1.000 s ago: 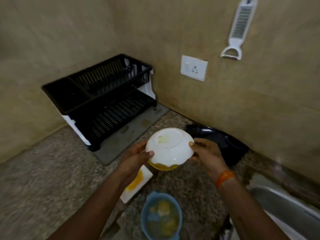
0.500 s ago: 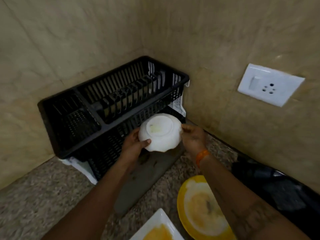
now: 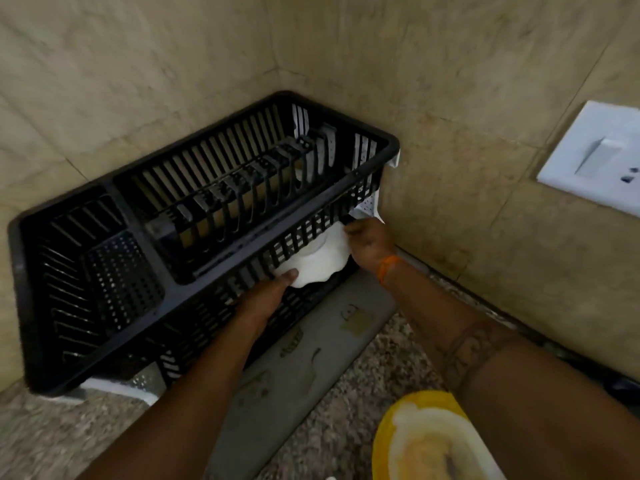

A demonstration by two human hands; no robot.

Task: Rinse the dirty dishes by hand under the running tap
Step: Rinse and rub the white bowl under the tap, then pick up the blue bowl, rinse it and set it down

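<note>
I note both hands, left hand (image 3: 266, 299) and right hand (image 3: 369, 242), each grip grasping the white bowl (image 3: 317, 263), inverted, under the dish rack (image 3: 207, 237) top tier. Step: racking. Next: release, collect yellow plate (image 3: 433, 441) below rack.

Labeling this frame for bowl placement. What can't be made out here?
Head view only:
- white bowl: far half hidden behind the upper tier's front wall of the black dish rack; whether it rests on the lower shelf can't be told.
- left hand and right hand: fingertips hidden by the bowl and rack.
- yellow plate: cut off by the bottom edge.
- wall socket: cut off by the right edge.
- Sink and tap: out of frame.
</note>
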